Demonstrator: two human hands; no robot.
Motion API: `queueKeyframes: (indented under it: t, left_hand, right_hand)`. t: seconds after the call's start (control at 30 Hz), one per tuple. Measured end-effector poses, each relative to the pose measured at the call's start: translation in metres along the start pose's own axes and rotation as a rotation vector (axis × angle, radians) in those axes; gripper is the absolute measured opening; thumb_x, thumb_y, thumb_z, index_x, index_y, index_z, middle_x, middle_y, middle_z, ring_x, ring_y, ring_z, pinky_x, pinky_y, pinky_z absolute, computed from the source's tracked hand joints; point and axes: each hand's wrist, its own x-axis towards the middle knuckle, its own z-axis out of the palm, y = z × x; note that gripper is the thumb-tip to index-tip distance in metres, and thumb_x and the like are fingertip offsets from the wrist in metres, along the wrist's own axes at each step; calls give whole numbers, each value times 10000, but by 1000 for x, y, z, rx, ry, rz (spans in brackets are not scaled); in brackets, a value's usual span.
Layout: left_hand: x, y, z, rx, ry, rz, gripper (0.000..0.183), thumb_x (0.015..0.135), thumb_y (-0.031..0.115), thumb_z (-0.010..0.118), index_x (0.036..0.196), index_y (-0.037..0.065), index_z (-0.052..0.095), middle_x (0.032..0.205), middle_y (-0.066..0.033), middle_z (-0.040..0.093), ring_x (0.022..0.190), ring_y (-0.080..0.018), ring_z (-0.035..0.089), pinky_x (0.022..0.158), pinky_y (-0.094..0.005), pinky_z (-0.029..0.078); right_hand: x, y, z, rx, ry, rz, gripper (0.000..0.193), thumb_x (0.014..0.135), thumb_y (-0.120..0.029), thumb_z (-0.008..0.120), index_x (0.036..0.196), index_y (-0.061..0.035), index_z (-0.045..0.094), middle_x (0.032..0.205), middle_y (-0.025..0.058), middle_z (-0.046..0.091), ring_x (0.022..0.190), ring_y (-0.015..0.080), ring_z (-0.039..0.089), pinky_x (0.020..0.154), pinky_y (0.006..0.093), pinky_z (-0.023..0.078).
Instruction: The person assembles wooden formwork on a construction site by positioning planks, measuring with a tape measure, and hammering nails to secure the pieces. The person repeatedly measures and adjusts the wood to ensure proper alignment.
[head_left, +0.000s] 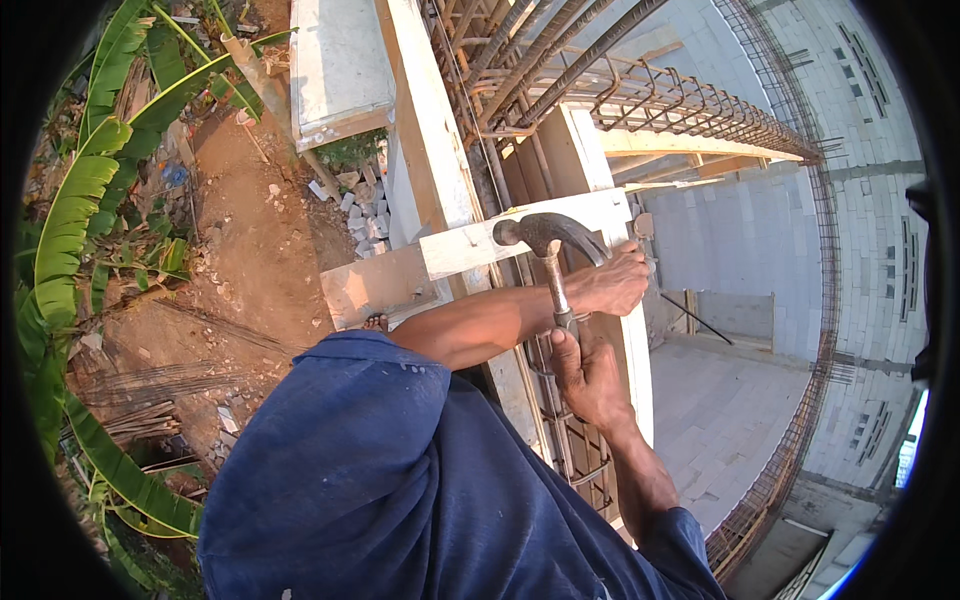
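White paint or facing covers the short board, which, seen from the head camera, lies crosswise over the gap between two long boards. That much looks done: its left end reaches past the left long board, and its right end comes to the right one. Whether it is nailed fast I cannot tell, as the hammer covers part of it; judging by that tool's place, fastening seems unfinished.

The right hand is wrapped round the hammer's handle, thumb laid along it, with the metal head above the board and the claw toward the right. The left hand is beside the board's right end, fingers bent; whether they pinch anything, I cannot tell. Its forearm passes behind the handle.

Counted: one hammer, two hands, one short crosswise board, two long boards. Of the thick ribbed steel bars at the top, at least three show; the thinner rods between the boards overlap too much to count. White blocks lie in a heap at left, too many and too small to number.
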Motion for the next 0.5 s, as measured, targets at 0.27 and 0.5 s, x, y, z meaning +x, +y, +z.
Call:
queueKeyframes:
  t: [0.27,0.5]
  left_hand:
    - [-2,5,-3,-10,-21,-74,163,691,222,636,582,109,676,671,-27,607,776,-196,550,819,-358,364]
    - [4,6,3,-67,252,-62,165,630,248,655,571,96,684,634,-75,642,722,-233,586,782,-367,383]
  right_hand:
    - [-26,-48,-58,980,645,-956,577,921,-681,426,893,-105,428,629,3,417,523,114,460,500,293,472]
    - [-21,-14,-35,197,127,-116,547,998,-565,436,836,-52,537,746,76,598,574,150,508,529,332,441]
